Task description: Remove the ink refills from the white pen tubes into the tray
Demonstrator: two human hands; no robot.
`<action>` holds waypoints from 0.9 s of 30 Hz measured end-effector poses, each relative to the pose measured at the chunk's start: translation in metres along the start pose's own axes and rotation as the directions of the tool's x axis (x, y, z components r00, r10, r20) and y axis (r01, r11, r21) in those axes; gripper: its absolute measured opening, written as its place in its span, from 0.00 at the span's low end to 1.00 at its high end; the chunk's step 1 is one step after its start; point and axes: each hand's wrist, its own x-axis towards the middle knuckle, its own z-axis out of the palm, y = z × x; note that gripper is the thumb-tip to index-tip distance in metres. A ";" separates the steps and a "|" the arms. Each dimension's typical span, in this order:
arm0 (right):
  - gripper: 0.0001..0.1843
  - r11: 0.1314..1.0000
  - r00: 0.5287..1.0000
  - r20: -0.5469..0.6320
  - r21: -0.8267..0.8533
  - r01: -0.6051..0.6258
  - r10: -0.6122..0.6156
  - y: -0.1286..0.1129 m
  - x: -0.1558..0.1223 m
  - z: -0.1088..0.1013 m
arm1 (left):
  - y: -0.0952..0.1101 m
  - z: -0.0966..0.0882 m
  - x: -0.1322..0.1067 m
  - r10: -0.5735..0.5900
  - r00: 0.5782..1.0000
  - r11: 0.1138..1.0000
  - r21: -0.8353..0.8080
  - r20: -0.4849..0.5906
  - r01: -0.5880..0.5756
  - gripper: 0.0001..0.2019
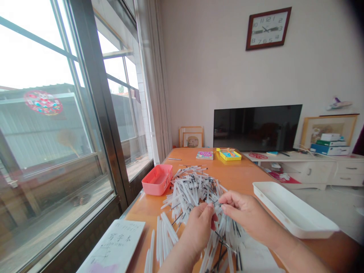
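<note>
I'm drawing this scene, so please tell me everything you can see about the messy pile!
The pile is a heap of thin, straight sticks: many whitish tubes that look like plastic, mixed with thin black pieces. They lie loose and criss-crossed, pointing many ways, on the orange-brown table, beside the pink box. The left hand and right hand are over its near part; I can't tell clearly what they touch.

Bright daylight via L window (54, 125), overexp. there; wide-angle distort., R corners dark.

Single head-worn camera, close above table (236, 176), facing forward and down, wall (204, 57) beyond
</note>
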 end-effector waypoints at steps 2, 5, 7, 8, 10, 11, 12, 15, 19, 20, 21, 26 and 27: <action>0.08 1.000 1.000 -0.006 -0.020 0.001 -0.001 -0.003 -0.001 0.001 | 0.000 0.000 0.001 -0.002 1.000 1.000 0.009 0.002 0.002 0.20; 0.08 0.999 1.000 -0.016 -0.042 0.008 -0.009 -0.005 -0.001 0.001 | 0.000 -0.001 0.001 0.006 1.000 1.000 0.021 0.008 -0.006 0.20; 0.08 0.999 1.000 -0.016 -0.042 0.012 -0.013 -0.005 -0.001 0.002 | 0.000 -0.001 0.001 0.009 1.000 1.000 0.026 0.009 -0.009 0.20; 0.08 0.999 1.000 -0.012 -0.034 0.012 -0.012 -0.004 -0.001 0.002 | 0.000 -0.001 0.001 0.007 1.000 1.000 0.028 0.008 -0.007 0.20; 0.08 1.000 1.000 0.013 -0.001 0.010 -0.010 -0.004 0.000 0.002 | -0.001 -0.001 0.001 -0.001 1.000 1.000 0.024 0.003 0.001 0.20; 0.08 1.000 0.999 0.031 0.019 0.011 -0.011 -0.004 0.000 0.002 | -0.002 -0.001 0.001 -0.002 1.000 1.000 0.017 0.002 0.002 0.19; 0.08 0.999 0.999 0.052 0.041 0.012 -0.014 -0.004 0.000 0.002 | -0.003 -0.001 0.001 -0.002 1.000 1.000 0.006 0.006 0.002 0.20; 0.07 0.997 0.994 0.111 0.083 -0.007 -0.002 -0.004 -0.001 0.000 | -0.004 -0.002 0.002 0.009 1.000 1.000 -0.009 0.022 -0.009 0.20; 0.10 0.993 0.989 0.137 0.098 -0.064 0.050 -0.001 -0.001 -0.002 | -0.002 -0.003 -0.001 0.041 0.998 0.998 0.043 0.043 -0.043 0.23; 0.10 0.993 0.989 0.138 0.097 -0.068 0.054 0.000 -0.001 -0.003 | -0.002 -0.003 -0.002 0.051 0.997 0.997 0.052 0.052 -0.054 0.24; 0.11 0.993 0.989 0.138 0.092 -0.070 0.057 0.001 -0.002 -0.003 | -0.001 -0.002 -0.003 0.061 0.996 0.996 0.057 0.059 -0.065 0.24; 0.11 0.993 0.986 0.124 0.019 -0.115 0.111 0.001 -0.003 -0.001 | -0.005 0.000 -0.003 0.071 0.996 0.992 0.102 0.053 -0.076 0.26; 0.11 0.993 0.986 0.117 -0.005 -0.122 0.122 0.000 -0.004 -0.001 | -0.006 0.000 -0.002 0.070 0.996 0.990 0.119 0.048 -0.075 0.26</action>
